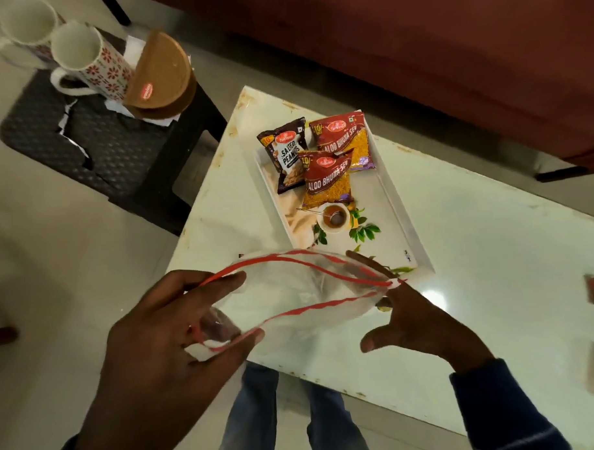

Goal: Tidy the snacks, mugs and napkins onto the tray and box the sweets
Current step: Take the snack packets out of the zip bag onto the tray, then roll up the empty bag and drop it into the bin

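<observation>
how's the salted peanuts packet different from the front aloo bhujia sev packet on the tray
The salted peanuts packet is dark brown with a white label; the front aloo bhujia sev packet is red over yellow. The sev packet overlaps another packet behind it; the peanuts packet lies beside them. Both lie flat on the tray.

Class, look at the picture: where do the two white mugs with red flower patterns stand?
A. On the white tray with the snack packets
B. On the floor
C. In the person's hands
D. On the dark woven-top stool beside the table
D: both white mugs with red flower patterns stand on the dark woven-top stool, apart from the white tray, which holds only the snack packets.
</observation>
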`<state>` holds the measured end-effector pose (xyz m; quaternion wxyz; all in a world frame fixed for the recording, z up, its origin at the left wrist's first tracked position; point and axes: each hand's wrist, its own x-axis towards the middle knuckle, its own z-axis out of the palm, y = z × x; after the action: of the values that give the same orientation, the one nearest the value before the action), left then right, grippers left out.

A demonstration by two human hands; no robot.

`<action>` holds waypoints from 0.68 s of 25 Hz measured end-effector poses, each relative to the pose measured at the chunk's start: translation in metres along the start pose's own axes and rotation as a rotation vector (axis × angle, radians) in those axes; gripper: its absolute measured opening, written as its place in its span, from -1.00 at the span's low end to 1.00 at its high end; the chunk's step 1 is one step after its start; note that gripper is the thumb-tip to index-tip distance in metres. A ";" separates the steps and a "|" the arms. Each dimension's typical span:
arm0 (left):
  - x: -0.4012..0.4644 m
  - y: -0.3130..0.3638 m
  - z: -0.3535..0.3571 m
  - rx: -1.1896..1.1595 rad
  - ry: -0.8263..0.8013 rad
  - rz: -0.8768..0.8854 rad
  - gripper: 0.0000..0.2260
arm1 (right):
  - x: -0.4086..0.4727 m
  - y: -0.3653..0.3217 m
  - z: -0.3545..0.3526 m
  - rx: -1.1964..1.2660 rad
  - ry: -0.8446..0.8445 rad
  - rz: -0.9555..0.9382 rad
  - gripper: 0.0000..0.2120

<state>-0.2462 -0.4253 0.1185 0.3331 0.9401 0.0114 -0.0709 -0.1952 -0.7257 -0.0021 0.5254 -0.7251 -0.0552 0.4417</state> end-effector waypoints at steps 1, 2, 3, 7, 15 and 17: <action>-0.001 0.011 -0.008 -0.012 0.005 0.012 -0.53 | -0.003 -0.007 0.005 0.034 0.011 -0.049 0.06; -0.003 0.023 -0.018 -0.038 0.013 0.026 -0.56 | -0.007 -0.018 0.010 0.079 0.035 -0.098 0.01; -0.004 0.035 -0.027 -0.073 0.030 0.038 -0.59 | -0.011 -0.030 0.015 0.125 0.069 -0.133 -0.06; -0.012 0.099 -0.078 -0.210 0.114 0.113 -0.55 | -0.066 -0.107 0.005 0.175 0.256 -0.295 -0.54; -0.057 0.225 -0.159 -0.959 0.358 -0.193 -0.06 | -0.219 -0.284 -0.050 0.411 0.538 -0.676 -0.68; -0.083 0.266 -0.153 -1.243 0.223 -0.433 -0.11 | -0.259 -0.323 -0.053 0.633 0.510 -0.715 -0.77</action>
<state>-0.2913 -0.5339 0.4141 0.7881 0.5512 0.2732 -0.0187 -0.1906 -0.7620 0.4141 0.8325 -0.5515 -0.0335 0.0402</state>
